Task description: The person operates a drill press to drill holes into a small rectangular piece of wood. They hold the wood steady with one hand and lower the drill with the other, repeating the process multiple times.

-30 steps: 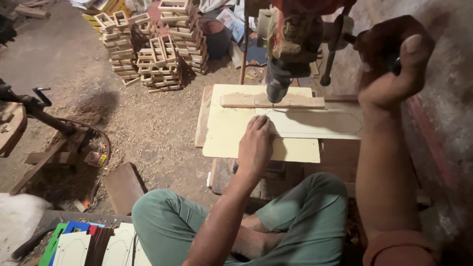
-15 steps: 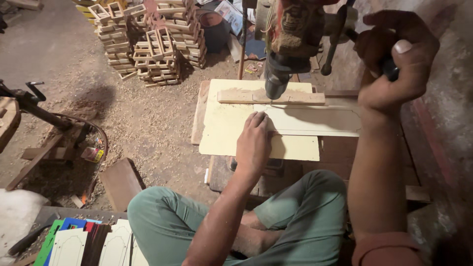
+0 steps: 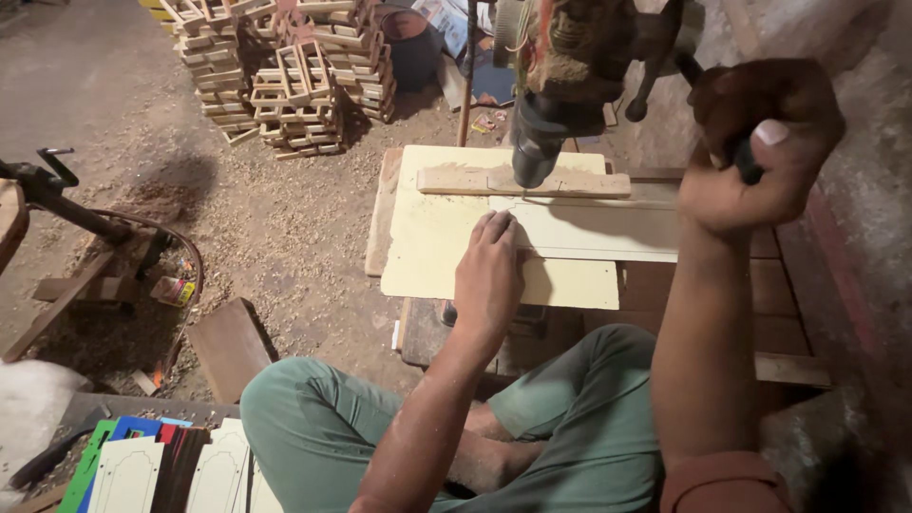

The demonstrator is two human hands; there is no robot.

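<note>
Little has changed over the last second: the left hand (image 3: 488, 274) is still pressed flat, fingers spread, on the pale board (image 3: 446, 237), and the right hand (image 3: 755, 152) still has its grip clamped on the dark drill handle (image 3: 746, 166). Only the view has tilted slightly. The drill head (image 3: 537, 142) hangs just over the wood strip (image 3: 522, 180) that lies across the board's far side, so the work looks held steady rather than moved on. The board rests on a low wooden desk (image 3: 788, 323), above the person's crossed legs in green trousers. The earth floor (image 3: 275, 218) is strewn with sawdust; stacks of small wooden frames (image 3: 285, 85) stand beyond, and coloured cut panels (image 3: 142, 470) lie near the left.
</note>
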